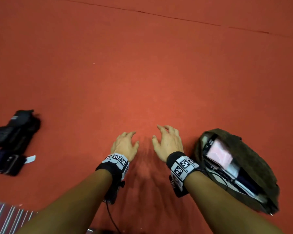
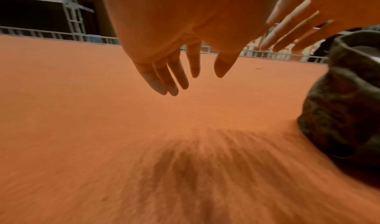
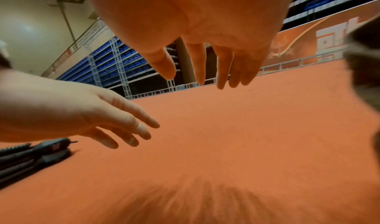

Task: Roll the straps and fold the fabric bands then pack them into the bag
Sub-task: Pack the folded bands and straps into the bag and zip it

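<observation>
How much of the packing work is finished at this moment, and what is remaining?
Done: the open bag already holds packed items, including a pink one. In hand: nothing; the left hand and right hand hover open above the red floor. Left: the pile of dark straps and bands lies apart on the left, not yet in the bag.

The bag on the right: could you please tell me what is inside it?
The open bag holds a pale pink packet, clear wrapping and dark flat items. Anything deeper is covered by these and the bag's fabric.
</observation>
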`<move>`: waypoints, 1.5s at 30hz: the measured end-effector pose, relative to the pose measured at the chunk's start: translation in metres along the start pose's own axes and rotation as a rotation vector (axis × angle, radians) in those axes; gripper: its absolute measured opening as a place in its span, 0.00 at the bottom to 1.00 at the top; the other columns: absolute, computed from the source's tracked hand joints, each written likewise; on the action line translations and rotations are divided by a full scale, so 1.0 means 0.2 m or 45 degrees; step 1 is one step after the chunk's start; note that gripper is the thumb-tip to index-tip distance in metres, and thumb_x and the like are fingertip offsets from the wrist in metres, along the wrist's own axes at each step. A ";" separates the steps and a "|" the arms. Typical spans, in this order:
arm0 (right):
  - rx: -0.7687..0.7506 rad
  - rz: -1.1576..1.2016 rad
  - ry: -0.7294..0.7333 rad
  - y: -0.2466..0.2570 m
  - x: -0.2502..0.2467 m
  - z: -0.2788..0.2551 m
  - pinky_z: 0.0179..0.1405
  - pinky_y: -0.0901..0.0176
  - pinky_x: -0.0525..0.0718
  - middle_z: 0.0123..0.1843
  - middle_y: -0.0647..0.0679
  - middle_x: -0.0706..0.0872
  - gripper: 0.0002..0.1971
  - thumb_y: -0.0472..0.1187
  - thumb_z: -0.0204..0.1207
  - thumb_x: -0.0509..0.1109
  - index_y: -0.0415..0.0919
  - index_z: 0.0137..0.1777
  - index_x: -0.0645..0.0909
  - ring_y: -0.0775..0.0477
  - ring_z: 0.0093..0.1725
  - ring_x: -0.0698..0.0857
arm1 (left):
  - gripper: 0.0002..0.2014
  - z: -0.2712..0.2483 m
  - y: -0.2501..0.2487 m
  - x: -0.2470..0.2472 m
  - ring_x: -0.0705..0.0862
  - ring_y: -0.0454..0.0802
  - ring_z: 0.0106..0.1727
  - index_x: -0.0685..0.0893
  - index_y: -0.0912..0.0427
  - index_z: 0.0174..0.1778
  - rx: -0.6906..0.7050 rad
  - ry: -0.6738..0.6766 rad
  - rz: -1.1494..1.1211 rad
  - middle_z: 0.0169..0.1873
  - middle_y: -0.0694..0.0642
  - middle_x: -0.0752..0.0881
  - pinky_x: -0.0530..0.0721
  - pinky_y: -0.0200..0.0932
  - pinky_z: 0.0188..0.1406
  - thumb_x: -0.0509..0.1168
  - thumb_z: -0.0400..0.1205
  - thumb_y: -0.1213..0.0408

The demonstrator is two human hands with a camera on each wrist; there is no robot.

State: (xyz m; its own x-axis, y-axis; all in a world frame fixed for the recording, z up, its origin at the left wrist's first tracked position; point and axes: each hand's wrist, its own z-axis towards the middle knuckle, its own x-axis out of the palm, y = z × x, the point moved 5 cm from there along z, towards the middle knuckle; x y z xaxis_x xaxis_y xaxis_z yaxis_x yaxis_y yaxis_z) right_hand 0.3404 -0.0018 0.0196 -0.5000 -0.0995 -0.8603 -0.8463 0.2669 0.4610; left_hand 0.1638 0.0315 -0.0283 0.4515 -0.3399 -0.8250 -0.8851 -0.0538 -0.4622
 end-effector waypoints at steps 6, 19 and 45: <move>-0.173 -0.039 0.266 0.54 0.35 0.08 0.77 0.49 0.71 0.77 0.45 0.74 0.25 0.55 0.85 0.60 0.49 0.80 0.72 0.42 0.77 0.69 | 0.22 -0.06 0.53 -0.28 0.75 0.53 0.73 0.78 0.47 0.76 -0.140 -0.188 -0.115 0.69 0.50 0.80 0.72 0.51 0.75 0.62 0.85 0.51; -0.374 0.040 0.607 1.93 1.22 0.12 0.69 0.49 0.77 0.66 0.43 0.82 0.21 0.55 0.84 0.62 0.49 0.74 0.76 0.41 0.67 0.81 | 0.16 -0.27 1.76 -1.04 0.78 0.54 0.63 0.84 0.51 0.64 -0.519 -0.934 -0.374 0.60 0.53 0.81 0.76 0.53 0.67 0.69 0.79 0.60; 0.656 0.952 0.981 2.31 2.01 0.27 0.25 0.58 0.85 0.36 0.42 0.92 0.24 0.53 0.64 0.79 0.37 0.55 0.86 0.45 0.28 0.90 | 0.13 -0.24 2.57 -0.75 0.89 0.40 0.33 0.92 0.56 0.47 -1.333 -0.611 -1.608 0.38 0.50 0.92 0.79 0.26 0.22 0.81 0.72 0.53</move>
State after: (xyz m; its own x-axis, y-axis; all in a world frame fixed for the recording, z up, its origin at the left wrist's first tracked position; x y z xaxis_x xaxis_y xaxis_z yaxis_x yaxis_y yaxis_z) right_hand -0.2422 0.1339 -0.1252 -0.9658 -0.2581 0.0233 -0.2124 0.8401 0.4992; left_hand -0.3649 0.0090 -0.1271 0.6944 0.6753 -0.2486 0.4197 -0.6606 -0.6224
